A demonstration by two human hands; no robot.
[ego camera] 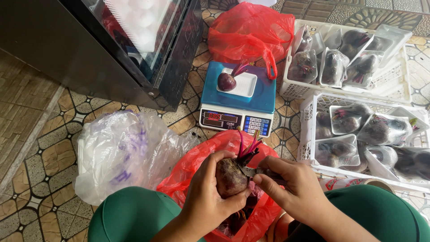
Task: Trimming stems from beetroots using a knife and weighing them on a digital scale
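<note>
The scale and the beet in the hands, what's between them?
In the head view, only the red bag's rim and the held beet's stalks lie before the scale.

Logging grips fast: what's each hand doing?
Left hand: closed around a beetroot.
Right hand: gripping a small knife at the beetroot's stalks.

A dark, earthy beetroot (230,177) sits upright over an open red plastic bag (188,172), its cut magenta stalks (247,145) pointing up and away. A small knife blade (247,170) touches it just below the stalks.
</note>
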